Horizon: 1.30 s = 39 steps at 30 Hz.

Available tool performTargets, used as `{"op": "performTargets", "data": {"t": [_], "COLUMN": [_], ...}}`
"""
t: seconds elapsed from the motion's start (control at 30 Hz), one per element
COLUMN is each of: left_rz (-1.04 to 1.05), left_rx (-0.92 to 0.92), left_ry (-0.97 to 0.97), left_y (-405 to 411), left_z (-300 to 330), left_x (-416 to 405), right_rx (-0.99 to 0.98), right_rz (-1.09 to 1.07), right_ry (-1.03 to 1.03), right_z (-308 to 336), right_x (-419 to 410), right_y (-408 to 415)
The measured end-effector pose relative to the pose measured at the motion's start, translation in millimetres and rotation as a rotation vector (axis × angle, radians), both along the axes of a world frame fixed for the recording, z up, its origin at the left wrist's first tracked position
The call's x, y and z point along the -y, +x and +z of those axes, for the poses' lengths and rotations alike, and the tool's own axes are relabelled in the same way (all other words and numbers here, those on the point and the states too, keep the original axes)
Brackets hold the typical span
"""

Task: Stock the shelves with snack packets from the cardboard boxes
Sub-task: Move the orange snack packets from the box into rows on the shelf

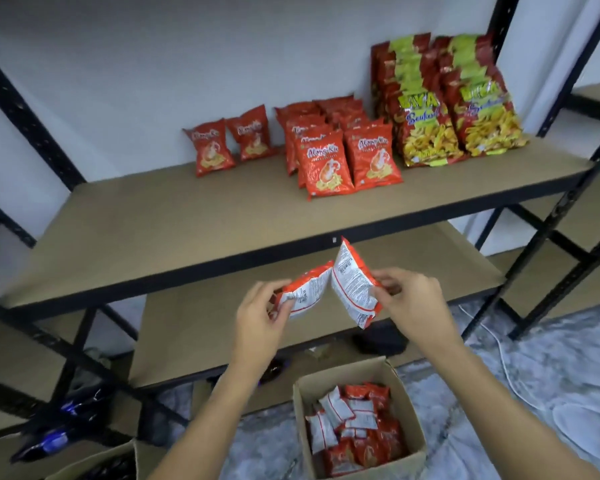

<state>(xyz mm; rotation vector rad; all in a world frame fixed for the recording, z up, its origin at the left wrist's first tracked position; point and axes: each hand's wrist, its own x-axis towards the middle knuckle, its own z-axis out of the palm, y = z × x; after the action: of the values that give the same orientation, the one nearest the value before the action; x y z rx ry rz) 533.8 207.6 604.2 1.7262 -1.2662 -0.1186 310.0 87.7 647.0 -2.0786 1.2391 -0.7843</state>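
A: Okay, quick pass. Where are the hands?

B: Both are in front of the top shelf (187, 216), just below its front edge. The left hand (262, 315) pinches one red packet (305, 294) and the right hand (413, 299) pinches another red packet (355, 285); white back panels face the camera and the two packets touch at their upper corners.

A: Source?

B: The open cardboard box (361, 424) sits on the floor below that shelf and to the right, with plenty of the same packets in it.

A: What's stocked?

B: On the shelf, toward its right end: two rows of red packets (343, 150) standing face out, two loose ones (231, 142) left of them, and the tall yellow-and-red bags (454, 109) at the far right.

A: Step advice?

B: I'd say flip each packet so the printed front faces out, lift over the shelf edge, and stand them upright beside the two loose ones, bottom seam flat so they don't topple. Set one down at a time; the bags look puffy and slippery.

A: Any text?

B: The red fronts read roughly "Mong Ku", though it's blurry. The tall bags show "UYA" and something like "Seafood". Back-panel print is too small to read.
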Motion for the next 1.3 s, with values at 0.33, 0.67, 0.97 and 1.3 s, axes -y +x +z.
{"op": "performTargets", "data": {"t": [0.33, 0.67, 0.97, 1.3], "left_rz": [0.074, 0.223, 0.110, 0.112], "left_rx": [0.124, 0.686, 0.636, 0.426], "left_ry": [-0.261, -0.108, 0.094, 0.160], "left_y": [50, 129, 163, 181], "left_z": [118, 113, 58, 109], "left_x": [7, 22, 5, 29], "right_rx": [0.147, -0.218, -0.285, -0.181], "right_rz": [0.069, 0.055, 0.202, 0.082], "right_ry": [-0.252, -0.524, -0.538, -0.450], "right_z": [108, 93, 44, 78], "right_x": [25, 37, 21, 38], "right_y": [69, 157, 189, 211]}}
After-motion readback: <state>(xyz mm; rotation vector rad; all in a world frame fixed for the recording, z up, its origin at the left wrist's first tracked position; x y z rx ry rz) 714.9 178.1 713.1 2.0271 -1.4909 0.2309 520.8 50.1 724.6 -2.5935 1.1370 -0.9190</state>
